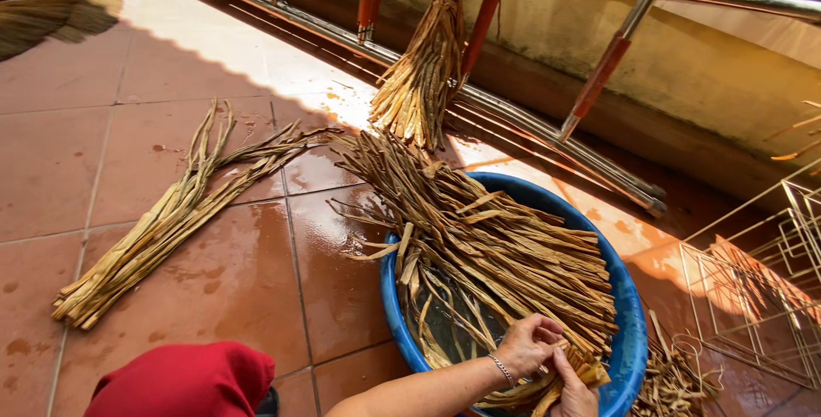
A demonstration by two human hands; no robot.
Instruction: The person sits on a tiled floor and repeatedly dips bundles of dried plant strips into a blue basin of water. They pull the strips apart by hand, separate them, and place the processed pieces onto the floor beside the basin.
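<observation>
A blue plastic basin holds water and a thick pile of long dried leaf strips that stick out over its far left rim. My left hand, with a bracelet at the wrist, grips the near ends of some strips at the basin's front. My right hand is just beside it, fingers closed on the same strip ends. Both hands touch each other over the strips.
A loose bundle of strips lies on the wet red floor tiles to the left. A tied bundle leans on the metal railing. A broom head at top left, a wire rack at right, scraps beside the basin, my red-clad knee.
</observation>
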